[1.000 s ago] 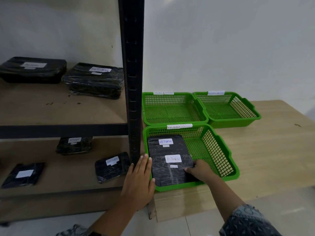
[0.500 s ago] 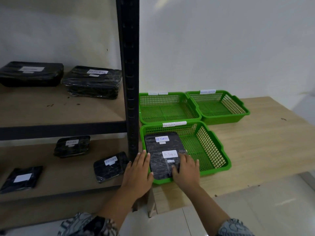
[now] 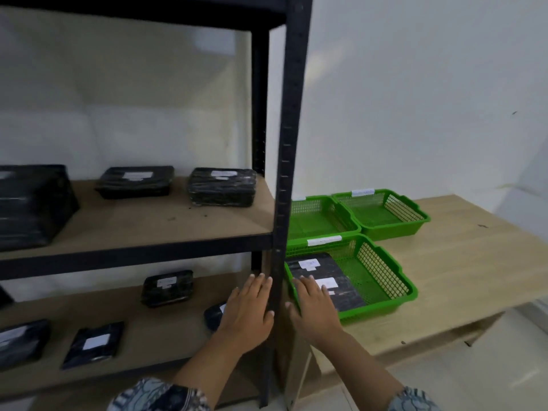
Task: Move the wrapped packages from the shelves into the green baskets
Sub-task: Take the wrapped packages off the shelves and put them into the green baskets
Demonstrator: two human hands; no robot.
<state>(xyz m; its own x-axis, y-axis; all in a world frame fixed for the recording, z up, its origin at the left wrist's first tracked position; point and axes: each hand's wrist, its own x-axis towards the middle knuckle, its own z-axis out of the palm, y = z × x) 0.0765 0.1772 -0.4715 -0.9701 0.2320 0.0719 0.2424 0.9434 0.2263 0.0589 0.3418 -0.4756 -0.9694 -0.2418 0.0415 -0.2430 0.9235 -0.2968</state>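
My left grip [image 3: 247, 310] lies flat, empty, over the lower shelf [image 3: 133, 318]; right grip [image 3: 314, 308], fingers straight, empty, above the package [image 3: 345, 295] in the near basket [image 3: 382, 277].

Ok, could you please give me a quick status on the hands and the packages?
Left hand open over lower shelf; right hand open at near basket. Packages in that basket, more left on shelves. Shelf post between the hands.

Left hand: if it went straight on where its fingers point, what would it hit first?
Probably the rear post at the back of the lower shelf; no package lies ahead of the left hand. Depth is unclear, so it may reach the wall instead.
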